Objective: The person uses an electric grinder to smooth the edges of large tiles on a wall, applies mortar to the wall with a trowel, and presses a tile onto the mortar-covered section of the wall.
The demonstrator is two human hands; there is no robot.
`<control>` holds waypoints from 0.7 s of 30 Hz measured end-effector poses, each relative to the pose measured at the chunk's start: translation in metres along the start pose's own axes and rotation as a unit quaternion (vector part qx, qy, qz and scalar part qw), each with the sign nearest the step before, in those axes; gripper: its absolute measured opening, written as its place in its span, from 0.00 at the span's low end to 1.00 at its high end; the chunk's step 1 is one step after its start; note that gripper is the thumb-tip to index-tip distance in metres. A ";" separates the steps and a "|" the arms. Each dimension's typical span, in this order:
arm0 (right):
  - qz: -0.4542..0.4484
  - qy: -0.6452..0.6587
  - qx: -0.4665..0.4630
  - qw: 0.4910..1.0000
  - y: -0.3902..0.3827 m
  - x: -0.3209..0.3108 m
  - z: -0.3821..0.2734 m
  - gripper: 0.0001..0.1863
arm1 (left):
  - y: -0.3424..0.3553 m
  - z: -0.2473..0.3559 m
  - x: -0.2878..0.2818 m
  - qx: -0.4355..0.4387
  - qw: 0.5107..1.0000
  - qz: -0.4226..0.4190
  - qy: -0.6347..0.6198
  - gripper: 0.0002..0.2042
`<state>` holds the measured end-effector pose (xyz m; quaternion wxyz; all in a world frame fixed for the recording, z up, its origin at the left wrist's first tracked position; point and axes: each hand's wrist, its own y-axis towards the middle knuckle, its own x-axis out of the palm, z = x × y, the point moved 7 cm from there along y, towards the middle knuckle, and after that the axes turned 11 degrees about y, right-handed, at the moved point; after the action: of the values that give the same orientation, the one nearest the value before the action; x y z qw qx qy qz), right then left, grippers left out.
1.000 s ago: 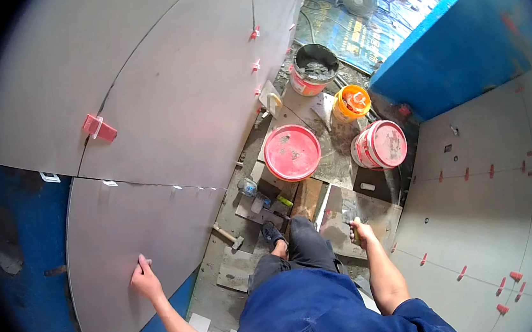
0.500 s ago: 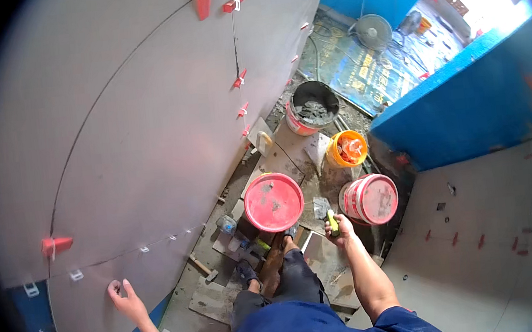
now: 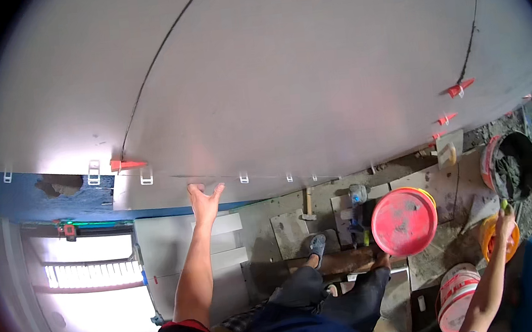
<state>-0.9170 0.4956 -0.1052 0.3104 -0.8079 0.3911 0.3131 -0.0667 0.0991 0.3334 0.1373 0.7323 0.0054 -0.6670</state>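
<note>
My left hand [image 3: 206,204] is raised to the wall, thumb and fingers apart, against the narrow lower grey tile [image 3: 153,193]. Above that strip is a large grey wall tile [image 3: 283,81]. White levelling clips [image 3: 243,178] stick out along the seam, and a red wedge [image 3: 128,164] sits in a clip left of the hand. Out to the right, my right hand [image 3: 507,231] is closed round a small yellow-green hand tool [image 3: 504,204] whose exact kind I cannot make out. An orange-yellow bucket [image 3: 512,248] lies just beneath that hand.
A red-lidded bucket [image 3: 404,222] stands by my feet, with a red and white bucket [image 3: 459,298] nearer. A dark bucket [image 3: 515,167] holds grey mortar. A hammer [image 3: 309,203], a trowel [image 3: 449,153] and loose boards [image 3: 290,233] lie along the wall base.
The view has swung left along the wall, bringing a bright window into sight. My left hand's fingers now meet the lower tile's edge; the right hand still holds the yellow-green tool.
</note>
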 end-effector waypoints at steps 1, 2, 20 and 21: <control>-0.002 -0.016 -0.015 1.000 0.017 -0.002 -0.010 0.21 | -0.001 -0.008 -0.004 -0.004 1.000 0.011 0.009 0.34; -0.002 -0.036 -0.025 0.999 0.028 0.006 -0.005 0.21 | 0.002 -0.016 -0.004 0.001 1.000 0.025 -0.017 0.31; 0.214 0.088 0.002 0.973 -0.011 0.065 0.099 0.36 | 0.038 -0.001 0.041 0.011 0.999 0.048 -0.013 0.30; -0.006 0.185 0.196 0.963 -0.067 0.128 0.024 0.28 | 0.006 -0.053 0.016 -0.016 0.996 0.081 0.031 0.31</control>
<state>-0.8047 0.4911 -0.1989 0.3870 -0.7773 0.4906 0.0731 -0.0121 0.1016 0.3231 0.2021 0.7486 -0.0391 -0.6302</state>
